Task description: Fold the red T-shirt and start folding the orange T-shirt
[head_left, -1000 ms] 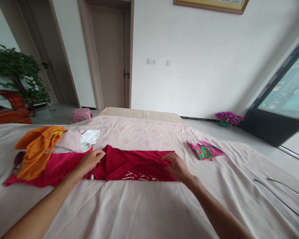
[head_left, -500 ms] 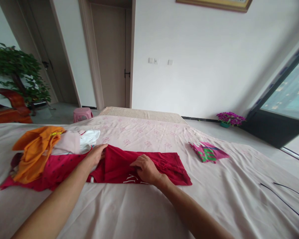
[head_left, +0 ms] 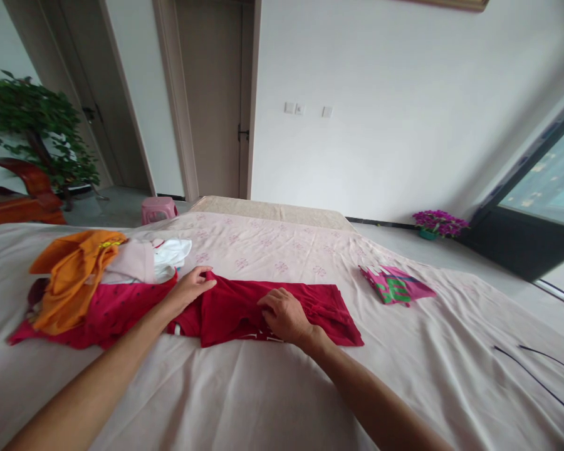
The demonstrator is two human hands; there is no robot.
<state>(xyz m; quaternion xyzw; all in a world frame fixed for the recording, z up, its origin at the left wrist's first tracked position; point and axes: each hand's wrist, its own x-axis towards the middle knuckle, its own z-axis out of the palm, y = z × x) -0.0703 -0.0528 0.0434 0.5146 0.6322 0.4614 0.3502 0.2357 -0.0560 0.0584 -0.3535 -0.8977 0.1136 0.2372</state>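
Note:
A dark red shirt (head_left: 244, 300) lies folded into a long strip on the bed, with white lettering partly hidden along its near edge. At the strip's far left corner, my left hand (head_left: 192, 289) pinches the cloth between thumb and fingers. My right hand (head_left: 286, 316) is on the middle of the shirt, its fingers curled and closed on the fabric. Left of the shirt is a pile of clothes: a crimson dotted garment (head_left: 117, 307), an orange garment (head_left: 78, 282), a pale pink one (head_left: 134, 260) and a white one (head_left: 172, 255).
A folded pink garment with green print (head_left: 397, 287) lies to the right on the pale sheet (head_left: 263, 394). Black cords (head_left: 540, 379) cross the right edge. Beyond the bed are a pink stool (head_left: 158, 209), a potted plant (head_left: 37, 125), purple flowers (head_left: 439, 222) and doors.
My left hand's fingers have come over the corner of the red shirt, and the left flap is now turned down over most of the lettering. The view has tilted slightly down.

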